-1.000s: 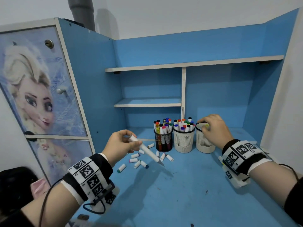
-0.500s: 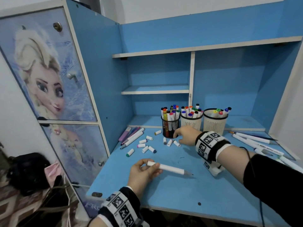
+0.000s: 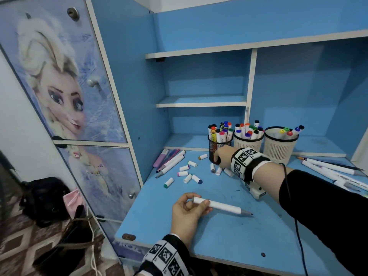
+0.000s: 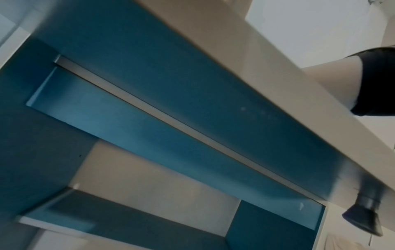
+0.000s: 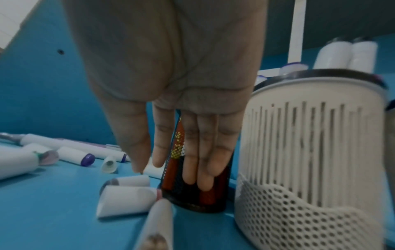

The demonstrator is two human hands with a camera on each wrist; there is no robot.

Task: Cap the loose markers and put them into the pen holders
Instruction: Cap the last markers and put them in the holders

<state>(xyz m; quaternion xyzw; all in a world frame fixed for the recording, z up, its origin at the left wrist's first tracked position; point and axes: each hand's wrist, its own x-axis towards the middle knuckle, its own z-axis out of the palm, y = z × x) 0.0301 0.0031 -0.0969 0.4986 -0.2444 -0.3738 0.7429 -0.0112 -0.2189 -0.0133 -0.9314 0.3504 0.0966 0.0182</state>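
Note:
My left hand point(image 3: 199, 202) pinches the back end of an uncapped white marker point(image 3: 221, 207) low over the front of the blue desk point(image 3: 229, 240), nib pointing right. In the left wrist view the marker point(image 4: 278, 81) crosses the picture as a pale band. My right hand point(image 3: 219, 160) reaches down in front of the black mesh holder point(image 3: 214, 144). Its fingers point(image 5: 203, 152) are straight and hold nothing, and the thumb tip hangs just over the white caps point(image 5: 128, 181) at the holder's foot. Two white holders point(image 3: 248, 143) point(image 3: 278, 148) stand to the right, with capped markers in them.
Several loose caps point(image 3: 188, 173) lie scattered left of the black holder. Uncapped markers lie against the cabinet wall at the left point(image 3: 171, 162) and along the desk's right side point(image 3: 330, 168). Shelves rise behind the holders. A cabinet door point(image 3: 69, 86) stands to the left.
My right hand left the rightmost white holder and came down to the caps by the black holder. My left hand lowered the marker toward the desk's front and turned it level.

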